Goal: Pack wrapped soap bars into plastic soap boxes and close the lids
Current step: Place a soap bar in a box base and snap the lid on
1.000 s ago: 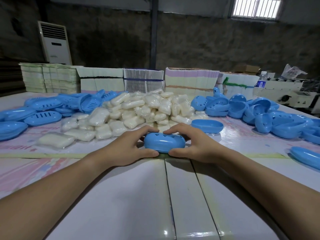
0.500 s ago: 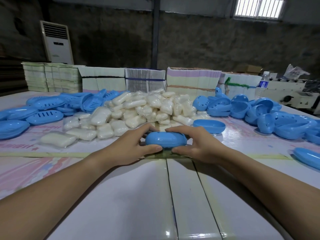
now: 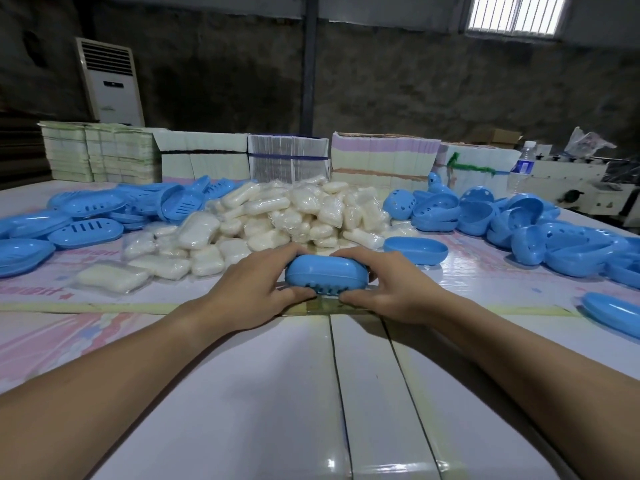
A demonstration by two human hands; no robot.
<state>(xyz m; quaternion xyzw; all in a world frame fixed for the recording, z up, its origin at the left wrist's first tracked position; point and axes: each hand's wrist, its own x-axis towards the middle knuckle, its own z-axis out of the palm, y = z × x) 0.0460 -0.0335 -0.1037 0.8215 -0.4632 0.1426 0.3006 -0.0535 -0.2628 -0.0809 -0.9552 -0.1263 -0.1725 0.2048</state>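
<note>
Glossy white panels of the table (image 3: pixel 263 410) lay nearest you, and both your bare forearms reached forward over them, converging toward the middle. Your left hand (image 3: pixel 249 289) and your right hand (image 3: pixel 391 285) met at one closed blue oval plastic soap box (image 3: pixel 325 274), which sat at the table's centre just past a yellowish tape strip (image 3: pixel 104 308). Each hand curled round one end of the box, fingers over the far top edge and thumbs pressed along the near edge, so both grips were closed on it. The box was tilted toward you, and a row of small slots showed along its near lower side.

Just beyond your right fingers, one open blue box half (image 3: pixel 415 250) lay alone, hollow side up. One wrapped white soap bar (image 3: pixel 110 277) lay apart to the left, near your side of the heap. Behind the box rose a single heap of wrapped white soap bars (image 3: pixel 287 213), too many and too overlapped to count. Two piles of blue plastic parts flanked it: slotted blue trays (image 3: pixel 86 230) on the left and deeper blue shells (image 3: pixel 519 226) on the right, neither countable.

Farther back, a row of bundled flat cartons (image 3: pixel 287 161) lined the table's far edge. One plastic water bottle (image 3: pixel 523 164) stood at the right, and one white floor air conditioner (image 3: pixel 110 81) stood against the dark wall.
</note>
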